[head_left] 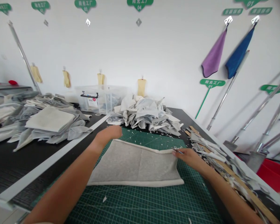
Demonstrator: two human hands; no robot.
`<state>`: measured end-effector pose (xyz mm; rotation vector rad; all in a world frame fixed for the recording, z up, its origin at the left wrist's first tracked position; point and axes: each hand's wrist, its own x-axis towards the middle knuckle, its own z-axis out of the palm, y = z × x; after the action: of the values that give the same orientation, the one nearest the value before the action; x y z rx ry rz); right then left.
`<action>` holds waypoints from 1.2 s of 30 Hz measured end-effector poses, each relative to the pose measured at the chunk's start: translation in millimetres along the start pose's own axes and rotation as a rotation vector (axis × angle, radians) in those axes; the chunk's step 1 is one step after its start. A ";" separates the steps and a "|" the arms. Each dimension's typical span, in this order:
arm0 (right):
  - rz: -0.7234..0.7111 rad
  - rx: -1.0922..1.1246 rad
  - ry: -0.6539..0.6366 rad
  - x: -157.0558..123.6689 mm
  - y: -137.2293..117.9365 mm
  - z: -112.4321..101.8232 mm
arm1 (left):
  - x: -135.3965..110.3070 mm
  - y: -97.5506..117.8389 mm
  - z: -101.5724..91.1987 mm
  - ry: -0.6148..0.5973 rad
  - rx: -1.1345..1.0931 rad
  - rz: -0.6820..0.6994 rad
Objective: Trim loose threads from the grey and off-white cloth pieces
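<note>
A grey rectangular cloth (135, 165) with pale edges lies flat on a green cutting mat (142, 202). My left hand (110, 132) rests closed on the cloth's far left corner, its fingers curled under and hidden. My right hand (189, 157) is at the cloth's far right corner, fingers pinched around small metal snips (177, 151) whose tips point at the cloth's edge.
A heap of grey and white cloth pieces (147, 115) sits beyond the mat. Folded stacks (49, 121) lie at left, beside a clear plastic bin (95, 99). Trimmed scraps and a wooden ruler (224, 161) line the table's right edge. Mop poles lean at the right wall.
</note>
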<state>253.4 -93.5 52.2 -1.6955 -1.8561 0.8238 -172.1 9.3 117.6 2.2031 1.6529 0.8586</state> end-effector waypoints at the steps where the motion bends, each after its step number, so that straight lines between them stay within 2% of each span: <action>1: -0.033 -0.084 0.032 2.4 5.0 1.2 | -1.6 10.4 9.9 -0.114 -0.011 0.047; 3: -0.033 -0.215 0.111 3.6 10.8 2.9 | -5.0 36.6 28.1 -0.400 -0.070 0.196; 5: 0.019 -0.294 0.181 1.3 12.6 4.8 | -8.9 65.0 46.0 -0.547 -0.114 0.327; 9: 0.045 -0.342 0.225 -3.3 15.0 8.3 | -17.4 109.7 87.2 -0.512 0.002 0.531; 13: -0.012 -0.325 0.181 0.7 23.9 9.0 | -24.0 130.7 129.7 -0.451 0.128 0.650; 18: -0.073 -0.250 0.202 7.3 32.4 9.6 | -21.9 139.5 170.6 -0.325 0.175 0.633; 23: -0.082 -0.136 0.301 10.3 37.1 14.0 | -12.5 134.7 194.9 -0.261 0.046 0.551; 29: -0.071 -0.088 0.349 12.8 46.7 24.6 | -10.5 118.4 209.7 -0.244 -0.189 0.522; 36: -0.118 -0.078 0.381 9.7 39.4 26.8 | -16.9 118.9 212.3 -0.214 -0.168 0.521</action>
<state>260.8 -84.8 5.0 -1.6355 -1.7193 0.3528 44.0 -14.7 7.0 2.5339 0.8853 0.8024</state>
